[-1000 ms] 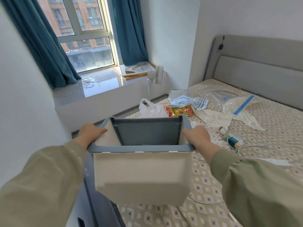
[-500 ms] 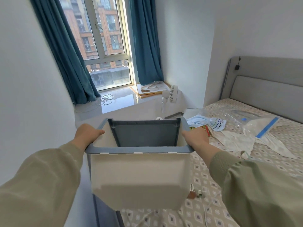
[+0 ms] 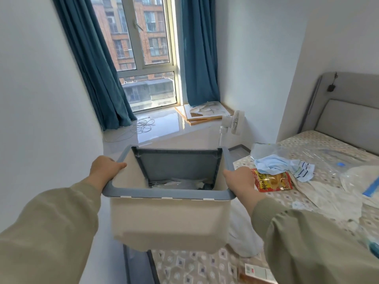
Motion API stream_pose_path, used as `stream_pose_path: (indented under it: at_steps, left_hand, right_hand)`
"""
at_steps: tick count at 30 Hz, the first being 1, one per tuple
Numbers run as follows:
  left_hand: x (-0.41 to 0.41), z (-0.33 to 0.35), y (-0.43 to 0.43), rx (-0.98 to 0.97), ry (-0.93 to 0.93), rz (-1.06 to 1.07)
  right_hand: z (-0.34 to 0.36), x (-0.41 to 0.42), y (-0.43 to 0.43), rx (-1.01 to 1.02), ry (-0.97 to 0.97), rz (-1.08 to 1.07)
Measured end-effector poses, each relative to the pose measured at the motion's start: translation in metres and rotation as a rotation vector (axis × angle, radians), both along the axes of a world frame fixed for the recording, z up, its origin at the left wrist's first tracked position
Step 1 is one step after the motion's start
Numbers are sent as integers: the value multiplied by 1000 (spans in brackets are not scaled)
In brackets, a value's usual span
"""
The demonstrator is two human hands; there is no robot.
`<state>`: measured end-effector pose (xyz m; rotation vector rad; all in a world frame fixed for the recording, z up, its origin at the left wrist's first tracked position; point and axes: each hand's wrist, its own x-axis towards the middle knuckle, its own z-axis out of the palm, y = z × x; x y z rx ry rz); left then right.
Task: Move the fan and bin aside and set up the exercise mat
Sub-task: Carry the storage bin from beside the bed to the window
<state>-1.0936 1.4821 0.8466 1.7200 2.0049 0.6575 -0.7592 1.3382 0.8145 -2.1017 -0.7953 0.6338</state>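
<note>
While your L hand (image 3: 104,169) & R hand (image 3: 240,181) curl fingers over the bin (image 3: 168,218) rim mid-frame, you're apparently mid-carry; next likely needs clear floor nr the fan (image 3: 235,124), center right.

Fan (image 3: 233,126) behind bin (image 3: 170,220), left of bed (image 3: 320,152).

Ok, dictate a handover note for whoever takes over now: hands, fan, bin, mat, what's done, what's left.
Left hand grips the bin by its left rim, right hand by the right.
It hangs in the air over the bed edge.
Fan stands by the far wall near the bed.
No mat in view.
Done: bin picked up.
Left: set bin aside, move fan, lay mat.
</note>
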Motion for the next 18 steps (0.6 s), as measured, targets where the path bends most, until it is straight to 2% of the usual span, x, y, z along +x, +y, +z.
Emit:
stream_pose_path:
  at_steps: [7, 18]
  left_hand:
    - [-2, 25, 25, 21, -44, 51]
    - [-7, 4, 30, 41, -98, 97]
  right_hand:
    - [8, -8, 23, 64, 19, -7]
    - [15, 1, 31, 53, -37, 50]
